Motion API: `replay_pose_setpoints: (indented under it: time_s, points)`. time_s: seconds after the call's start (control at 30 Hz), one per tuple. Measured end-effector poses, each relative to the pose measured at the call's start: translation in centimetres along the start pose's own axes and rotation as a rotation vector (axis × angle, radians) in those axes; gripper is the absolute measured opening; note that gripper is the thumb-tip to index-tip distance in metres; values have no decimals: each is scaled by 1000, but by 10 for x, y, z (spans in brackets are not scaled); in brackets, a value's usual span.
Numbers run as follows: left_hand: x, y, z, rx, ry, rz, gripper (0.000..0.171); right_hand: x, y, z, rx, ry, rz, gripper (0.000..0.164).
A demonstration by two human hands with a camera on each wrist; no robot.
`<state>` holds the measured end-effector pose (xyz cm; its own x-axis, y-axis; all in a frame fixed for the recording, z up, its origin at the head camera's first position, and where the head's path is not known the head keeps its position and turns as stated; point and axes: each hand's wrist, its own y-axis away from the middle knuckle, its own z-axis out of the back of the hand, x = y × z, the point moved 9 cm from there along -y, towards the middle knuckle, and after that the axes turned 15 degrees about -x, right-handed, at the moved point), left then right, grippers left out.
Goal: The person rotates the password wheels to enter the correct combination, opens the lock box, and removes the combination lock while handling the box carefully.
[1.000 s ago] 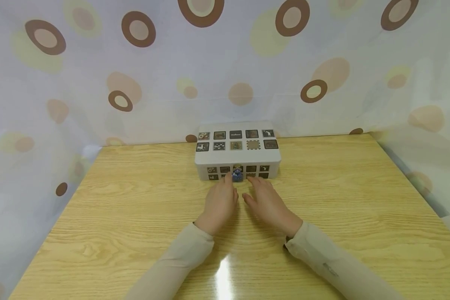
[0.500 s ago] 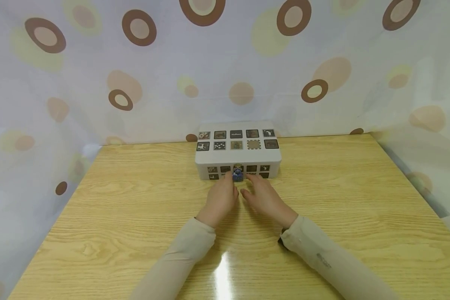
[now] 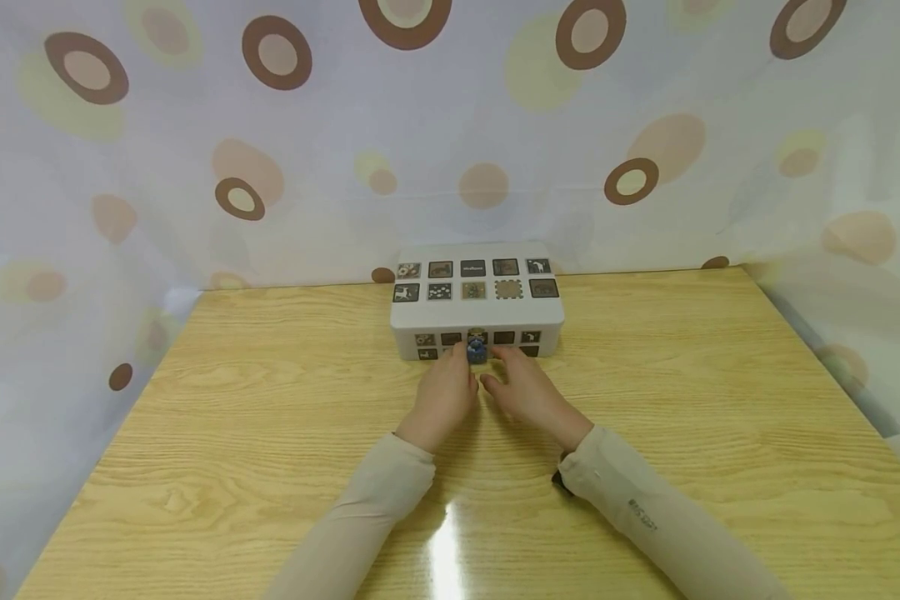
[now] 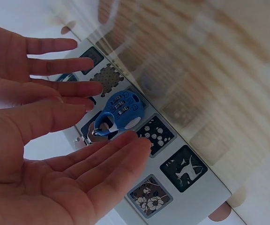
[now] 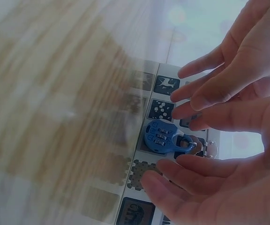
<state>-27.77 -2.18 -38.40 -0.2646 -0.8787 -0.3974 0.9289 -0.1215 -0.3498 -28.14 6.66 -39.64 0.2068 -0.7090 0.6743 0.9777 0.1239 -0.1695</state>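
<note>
A blue combination padlock (image 3: 477, 347) hangs from the metal clasp (image 5: 211, 148) on the front of a white box (image 3: 476, 313) printed with small square pictures. Its shackle is hooked through the clasp, and number dials show on its face. To the left of the padlock is my left hand (image 3: 442, 398), its fingertips beside the lock body; whether they touch it I cannot tell. On the other side my right hand (image 3: 531, 393) stands close by, fingers extended and slightly bent. Both palms face the padlock in the left wrist view, with nothing held in either.
The box stands at the back of a wood-grain table (image 3: 270, 433). Behind and at the sides hangs a pale curtain (image 3: 420, 125) with brown and yellow circles. A bright light reflection lies on the table between the forearms.
My right hand has shifted slightly left and forward, nearer the padlock. The left hand has barely moved. Padlock and box stay where they were.
</note>
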Motion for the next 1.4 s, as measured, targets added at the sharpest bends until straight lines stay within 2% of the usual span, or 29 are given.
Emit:
replay_pose_setpoints:
  time_s: [0.27, 0.87, 1.4]
  points:
    - [2, -2, 0, -8, 20, 5, 38, -4, -4, -4, 24, -44, -16, 49]
    - [1, -3, -8, 54, 76, -9, 40, -10, -12, -9, 56, -114, -41, 44]
    - [-2, -1, -8, 65, 75, -19, 38, -13, -13, -8, 26, -168, -54, 42]
